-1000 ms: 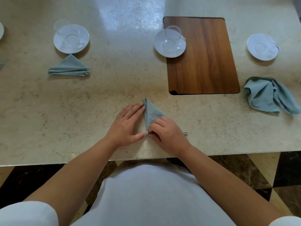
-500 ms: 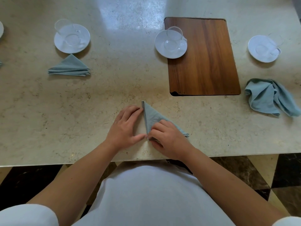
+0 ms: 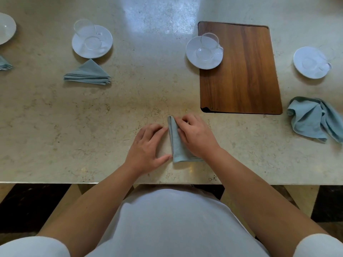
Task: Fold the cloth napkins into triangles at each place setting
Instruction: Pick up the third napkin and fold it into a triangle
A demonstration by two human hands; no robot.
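Right hand [image 3: 197, 136] pressing flat on napkin [image 3: 176, 146], left hand [image 3: 146, 147] spread against its edge

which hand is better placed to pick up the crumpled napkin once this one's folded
Right. The crumpled napkin lies on the right side, nearer the right hand, which rests on the napkin being folded; the left hand would have to cross over.
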